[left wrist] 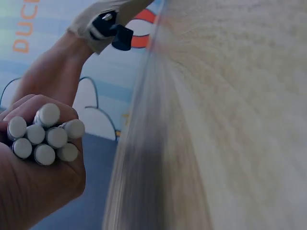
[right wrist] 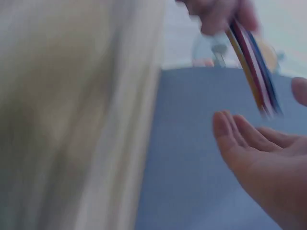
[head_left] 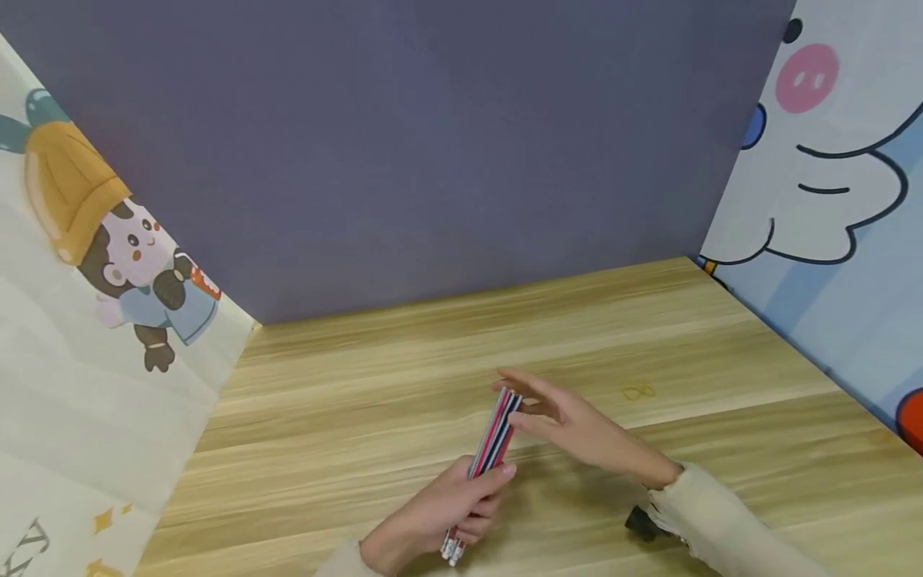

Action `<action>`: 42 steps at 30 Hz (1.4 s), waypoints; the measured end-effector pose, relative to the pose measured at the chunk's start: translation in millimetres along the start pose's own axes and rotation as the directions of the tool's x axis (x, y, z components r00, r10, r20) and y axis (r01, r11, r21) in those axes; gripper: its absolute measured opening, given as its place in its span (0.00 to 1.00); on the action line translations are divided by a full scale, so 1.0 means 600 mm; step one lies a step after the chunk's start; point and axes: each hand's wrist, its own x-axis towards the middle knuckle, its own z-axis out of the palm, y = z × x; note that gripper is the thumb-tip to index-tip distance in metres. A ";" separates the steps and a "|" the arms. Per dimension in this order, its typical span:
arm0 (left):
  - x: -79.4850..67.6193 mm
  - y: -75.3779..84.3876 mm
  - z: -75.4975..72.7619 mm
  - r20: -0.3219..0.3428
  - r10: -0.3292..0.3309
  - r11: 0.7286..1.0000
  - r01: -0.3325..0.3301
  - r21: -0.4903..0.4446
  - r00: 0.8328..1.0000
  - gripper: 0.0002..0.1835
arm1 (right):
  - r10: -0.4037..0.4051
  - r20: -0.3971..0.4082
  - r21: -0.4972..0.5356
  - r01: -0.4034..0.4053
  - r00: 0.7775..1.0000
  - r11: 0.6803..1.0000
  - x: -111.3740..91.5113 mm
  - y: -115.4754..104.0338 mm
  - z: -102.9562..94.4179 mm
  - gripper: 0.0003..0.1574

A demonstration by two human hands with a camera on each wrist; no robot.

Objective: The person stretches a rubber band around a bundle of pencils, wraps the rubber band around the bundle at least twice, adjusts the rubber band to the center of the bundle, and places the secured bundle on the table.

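Note:
A bundle of striped pencils point(head_left: 496, 433), in pink, dark blue and grey, is gripped around its lower half by my left hand point(head_left: 450, 505). White eraser ends point(left wrist: 44, 154) of several pencils stick out below that fist in the left wrist view. My right hand point(head_left: 570, 423) is held around the upper end of the bundle, thumb and fingers spread apart. In the right wrist view its fingers point(right wrist: 240, 139) lie extended below the pencil tips, with a gap between them.
A thin yellow rubber band point(head_left: 638, 391), looped in a figure eight, lies on the wooden table point(head_left: 346, 417) right of the hands. A grey panel point(head_left: 461, 160) stands at the back. Printed cartoon sheets hang left and right. A black device point(head_left: 642, 525) sits by the right sleeve.

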 end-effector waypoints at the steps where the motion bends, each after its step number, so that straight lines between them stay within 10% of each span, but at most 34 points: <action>1: -0.006 0.001 -0.004 -0.023 0.009 1.000 -0.010 -0.029 1.000 0.19 | 0.013 -0.014 -0.009 -0.013 1.000 1.000 -0.004 0.001 -0.015 0.33; 6: -0.037 0.006 -0.032 -0.184 0.057 0.979 -0.092 -0.184 0.981 0.20 | 0.073 -0.111 -0.231 -0.097 0.991 0.968 -0.029 0.023 -0.124 0.22; 9: -0.046 0.008 -0.047 -0.263 0.066 0.957 -0.135 -0.255 0.963 0.19 | 0.160 -0.104 -0.419 -0.189 0.982 0.888 -0.048 0.048 -0.177 0.19; 14: -0.047 0.009 -0.060 -0.286 0.079 0.937 -0.169 -0.304 0.955 0.18 | 0.337 -0.068 -0.580 -0.312 0.939 0.752 -0.073 0.096 -0.212 0.17; 18: -0.045 0.007 -0.063 -0.290 0.082 0.933 -0.176 -0.313 0.953 0.18 | 0.356 -0.073 -0.613 -0.323 0.932 0.721 -0.082 0.118 -0.216 0.05; 27: -0.043 0.001 -0.058 -0.322 0.044 0.940 -0.148 -0.308 0.946 0.18 | 0.190 -0.211 -0.545 -0.277 0.959 0.792 -0.064 0.110 -0.198 0.06; 31: -0.042 -0.001 -0.054 -0.304 0.052 0.946 -0.144 -0.289 0.951 0.18 | 0.078 -0.252 -0.370 -0.171 0.964 0.913 -0.049 0.107 -0.165 0.17; 35: -0.041 -0.001 -0.052 -0.295 0.063 0.949 -0.149 -0.278 0.953 0.18 | 0.083 -0.173 -0.111 -0.103 0.981 0.988 -0.038 0.098 -0.131 0.27; 42: -0.024 0.002 -0.047 -0.290 0.111 0.955 -0.183 -0.235 0.950 0.17 | 0.159 0.120 0.085 -0.170 0.980 0.982 -0.019 0.073 -0.055 0.20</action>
